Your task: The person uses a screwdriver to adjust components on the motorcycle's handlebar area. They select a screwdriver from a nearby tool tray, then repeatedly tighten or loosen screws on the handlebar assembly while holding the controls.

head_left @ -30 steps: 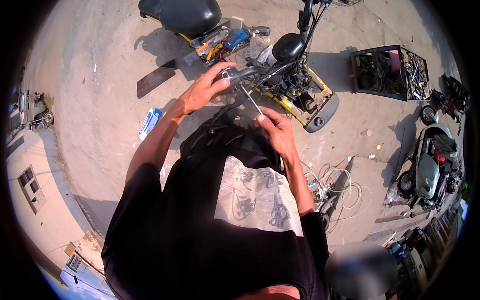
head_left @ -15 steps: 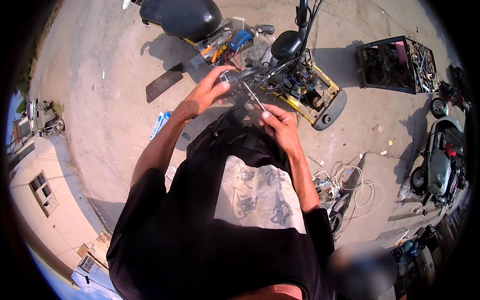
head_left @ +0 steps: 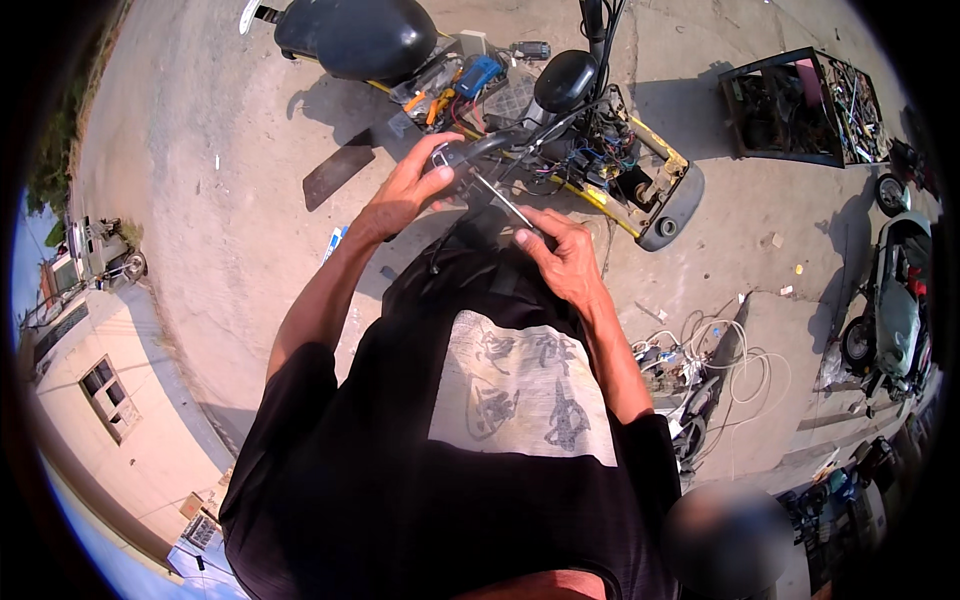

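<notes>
Bare concrete ground (head_left: 200, 200) lies under me in bright sun, with a stripped scooter (head_left: 560, 130) just ahead, its wiring and yellow frame showing and its black seat (head_left: 360, 35) off to the left. My left hand (head_left: 405, 195) is curled shut around the end of the handlebar (head_left: 470, 152), thumb lying along the grip. My right hand (head_left: 565, 255) is closed on the handle of a screwdriver (head_left: 500, 200), fingers pinched together near its lower end; the thin shaft slants up and left to the handlebar, its tip right by my left thumb. Whether the tip sits in a screw I cannot tell. Both hands are close together, just above my black shirt (head_left: 400, 480). A dark flat panel (head_left: 338, 175) lies on the ground left of my left arm. A tangle of white cable (head_left: 730, 360) lies to my right, an open box (head_left: 800, 105) of parts stands farther off, and another scooter (head_left: 895, 310) is parked at the right edge.
</notes>
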